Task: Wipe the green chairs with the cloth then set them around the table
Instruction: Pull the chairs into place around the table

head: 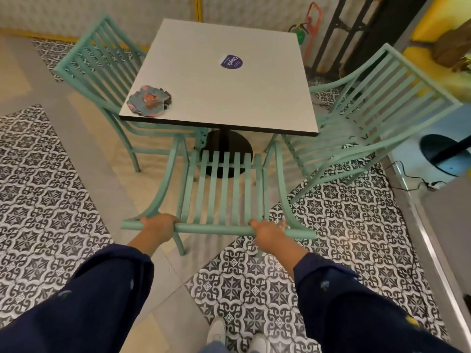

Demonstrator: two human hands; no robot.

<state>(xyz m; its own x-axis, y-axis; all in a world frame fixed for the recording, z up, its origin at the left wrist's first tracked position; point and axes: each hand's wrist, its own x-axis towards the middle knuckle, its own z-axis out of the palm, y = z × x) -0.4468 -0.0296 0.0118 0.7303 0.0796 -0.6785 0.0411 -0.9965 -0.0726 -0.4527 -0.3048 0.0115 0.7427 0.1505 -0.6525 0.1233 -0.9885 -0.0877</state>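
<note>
A green slatted chair (221, 189) stands directly in front of me, its seat reaching under the near edge of the white square table (224, 98). My left hand (159, 226) grips the left part of its top rail and my right hand (267, 230) grips the right part. A second green chair (102, 72) sits at the table's left side and a third green chair (369, 110) at its right side. A crumpled multicoloured cloth (150, 100) lies on the table's near left corner.
The table stands on a black round base (224, 146). A round purple sticker (230, 61) marks the tabletop. A cable and plug (420, 182) run along the floor at right, beside another black table base (443, 154). My white shoes (216, 332) show at the bottom edge.
</note>
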